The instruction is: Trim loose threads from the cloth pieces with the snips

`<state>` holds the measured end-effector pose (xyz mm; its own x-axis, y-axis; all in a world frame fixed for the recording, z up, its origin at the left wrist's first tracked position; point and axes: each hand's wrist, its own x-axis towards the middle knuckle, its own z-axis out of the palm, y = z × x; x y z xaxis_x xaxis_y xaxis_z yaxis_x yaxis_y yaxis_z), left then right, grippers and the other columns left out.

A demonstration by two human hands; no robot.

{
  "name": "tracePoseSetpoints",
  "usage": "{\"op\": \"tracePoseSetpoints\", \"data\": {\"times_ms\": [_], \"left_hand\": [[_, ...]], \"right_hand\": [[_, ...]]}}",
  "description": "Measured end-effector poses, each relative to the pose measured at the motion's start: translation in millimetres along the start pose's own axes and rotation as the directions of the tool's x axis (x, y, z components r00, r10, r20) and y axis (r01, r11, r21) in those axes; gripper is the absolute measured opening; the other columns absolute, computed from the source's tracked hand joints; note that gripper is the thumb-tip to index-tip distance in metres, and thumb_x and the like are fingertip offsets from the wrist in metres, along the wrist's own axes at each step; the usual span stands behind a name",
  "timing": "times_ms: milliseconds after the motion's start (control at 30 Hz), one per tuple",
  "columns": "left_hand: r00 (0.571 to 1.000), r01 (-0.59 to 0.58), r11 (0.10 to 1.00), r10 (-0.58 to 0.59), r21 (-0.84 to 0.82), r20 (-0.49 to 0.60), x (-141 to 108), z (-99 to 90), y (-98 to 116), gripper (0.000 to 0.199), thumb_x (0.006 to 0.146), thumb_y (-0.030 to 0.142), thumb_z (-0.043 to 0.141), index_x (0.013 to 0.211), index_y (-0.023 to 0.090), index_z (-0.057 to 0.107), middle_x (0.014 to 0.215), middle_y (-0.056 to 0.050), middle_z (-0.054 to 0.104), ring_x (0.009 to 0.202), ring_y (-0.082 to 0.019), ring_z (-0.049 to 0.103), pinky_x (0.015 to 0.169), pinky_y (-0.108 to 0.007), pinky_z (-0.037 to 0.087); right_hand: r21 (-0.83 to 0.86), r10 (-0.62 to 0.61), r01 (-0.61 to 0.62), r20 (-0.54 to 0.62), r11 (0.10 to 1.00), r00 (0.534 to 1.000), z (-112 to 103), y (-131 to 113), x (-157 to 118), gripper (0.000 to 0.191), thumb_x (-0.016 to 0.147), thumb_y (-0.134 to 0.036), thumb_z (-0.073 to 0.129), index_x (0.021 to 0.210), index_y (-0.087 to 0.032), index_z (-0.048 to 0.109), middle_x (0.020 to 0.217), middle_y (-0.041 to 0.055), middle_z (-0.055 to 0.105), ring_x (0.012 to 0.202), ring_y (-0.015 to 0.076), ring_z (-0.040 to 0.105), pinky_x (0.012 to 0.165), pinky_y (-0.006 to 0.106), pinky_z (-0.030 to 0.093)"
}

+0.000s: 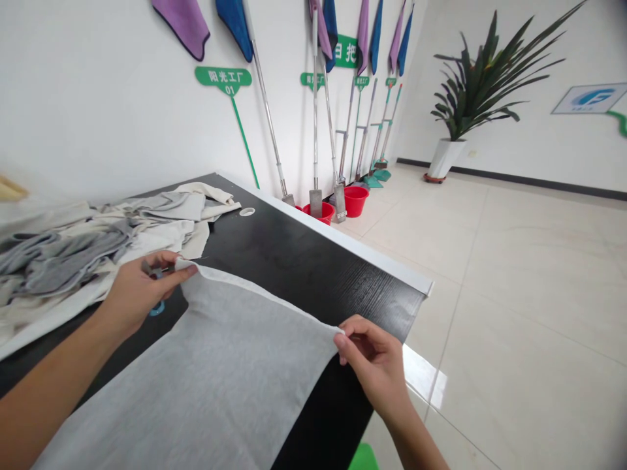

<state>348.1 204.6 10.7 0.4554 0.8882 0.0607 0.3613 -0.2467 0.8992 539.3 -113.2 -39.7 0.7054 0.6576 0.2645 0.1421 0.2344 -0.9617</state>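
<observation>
A light grey piece of cloth (220, 365) stretches between my two hands over the black table, its far edge held up. My left hand (140, 287) pinches the far left corner between thumb and fingers. A small grey metal piece (153, 269) shows at those fingers; its kind is unclear. Just below them is a small blue object (157, 309), partly hidden by the hand. With thumb and forefinger closed, my right hand (375, 359) grips the far right corner near the table's right edge. The cloth's near end runs out of view at the bottom.
A heap of grey and cream cloths (98, 241) covers the table's left side. A white ring (247, 212) lies on the black tabletop (294, 261). Mops, red buckets (356, 200) and a potted plant (458, 124) stand beyond. Something green (364, 457) is below the front edge.
</observation>
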Motion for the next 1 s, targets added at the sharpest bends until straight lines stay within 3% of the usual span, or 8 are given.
{"op": "tracePoseSetpoints", "data": {"times_ms": [167, 267, 433, 533, 600, 733, 867, 1000], "left_hand": [[0.996, -0.094, 0.987, 0.094, 0.128, 0.003, 10, 13.5, -4, 0.034, 0.066, 0.045, 0.079, 0.087, 0.021, 0.068, 0.084, 0.001, 0.071, 0.077, -0.017, 0.063, 0.069, -0.026, 0.048], [0.994, -0.106, 0.971, 0.097, 0.213, 0.055, 9, 11.7, -8, 0.048, 0.06, 0.044, 0.08, 0.102, 0.023, 0.074, 0.096, -0.003, 0.075, 0.093, -0.024, 0.067, 0.079, -0.03, 0.05], [0.991, -0.035, 0.963, 0.0, 0.266, 0.132, -28, -44.9, -9, 0.07, 0.054, 0.04, 0.084, 0.121, 0.025, 0.069, 0.105, -0.005, 0.075, 0.085, -0.023, 0.068, 0.069, -0.03, 0.051], [0.979, 0.028, 0.956, -0.085, 0.291, 0.184, -44, -83.3, 1, 0.054, 0.065, 0.041, 0.081, 0.114, 0.022, 0.072, 0.085, -0.003, 0.074, 0.059, -0.016, 0.062, 0.05, -0.026, 0.045], [0.985, 0.053, 0.944, -0.104, 0.326, 0.14, -39, -90.2, 10, 0.038, 0.083, 0.043, 0.069, 0.111, 0.017, 0.07, 0.072, 0.0, 0.068, 0.049, -0.012, 0.054, 0.046, -0.025, 0.042], [0.993, -0.032, 0.928, -0.014, 0.372, 0.118, -7, -53.6, 28, 0.029, 0.094, 0.039, 0.063, 0.106, 0.014, 0.065, 0.1, -0.004, 0.068, 0.082, -0.016, 0.065, 0.071, -0.033, 0.057], [0.962, -0.161, 0.906, 0.056, 0.392, 0.267, 8, -1.5, 42, 0.025, 0.095, 0.036, 0.062, 0.11, 0.017, 0.065, 0.112, -0.007, 0.067, 0.094, -0.018, 0.066, 0.083, -0.038, 0.058], [0.931, -0.235, 0.866, 0.069, 0.441, 0.359, -3, -3.4, 38, 0.025, 0.095, 0.035, 0.062, 0.113, 0.018, 0.066, 0.12, -0.007, 0.065, 0.105, -0.022, 0.065, 0.089, -0.039, 0.055]], "right_hand": [[-0.049, 0.08, -0.082, -0.041, 0.995, 0.996, 2, 4, 6, 0.025, 0.085, -0.039, 0.073, 0.079, -0.016, 0.065, 0.075, 0.0018, 0.063, 0.064, 0.0112, 0.06, 0.059, 0.021, 0.054], [-0.133, 0.096, -0.1, -0.035, 0.986, 0.995, 5, 9, 9, 0.031, 0.083, -0.046, 0.072, 0.081, -0.016, 0.066, 0.078, 0.0047, 0.067, 0.073, 0.0156, 0.065, 0.067, 0.024, 0.058], [-0.258, 0.186, -0.176, 0.012, 0.95, 0.983, 6, 22, 7, 0.051, 0.073, -0.053, 0.08, 0.102, -0.015, 0.065, 0.091, 0.0112, 0.073, 0.08, 0.0233, 0.072, 0.071, 0.035, 0.063], [-0.312, 0.228, -0.214, 0.008, 0.926, 0.974, 7, 29, 9, 0.068, 0.067, -0.056, 0.081, 0.119, -0.014, 0.063, 0.098, 0.0145, 0.074, 0.082, 0.0259, 0.073, 0.075, 0.04, 0.064], [-0.331, 0.247, -0.213, 0.063, 0.919, 0.967, 11, 32, 12, 0.068, 0.066, -0.056, 0.082, 0.118, -0.014, 0.065, 0.101, 0.0157, 0.074, 0.084, 0.0275, 0.073, 0.077, 0.042, 0.064], [-0.343, 0.22, -0.156, 0.155, 0.926, 0.963, 29, 27, 9, 0.071, 0.071, -0.055, 0.078, 0.128, -0.016, 0.061, 0.121, 0.0172, 0.069, 0.101, 0.0309, 0.071, 0.089, 0.046, 0.061], [-0.495, 0.02, 0.098, 0.228, 0.864, 0.973, 49, 7, -16, 0.071, 0.079, -0.053, 0.071, 0.139, -0.021, 0.05, 0.139, 0.0146, 0.057, 0.122, 0.0343, 0.06, 0.106, 0.057, 0.049], [-0.564, -0.178, 0.43, 0.445, 0.705, 0.877, 81, -20, -47, 0.069, 0.084, -0.045, 0.069, 0.145, -0.025, 0.043, 0.147, 0.0135, 0.049, 0.132, 0.0369, 0.051, 0.108, 0.059, 0.046]]}}
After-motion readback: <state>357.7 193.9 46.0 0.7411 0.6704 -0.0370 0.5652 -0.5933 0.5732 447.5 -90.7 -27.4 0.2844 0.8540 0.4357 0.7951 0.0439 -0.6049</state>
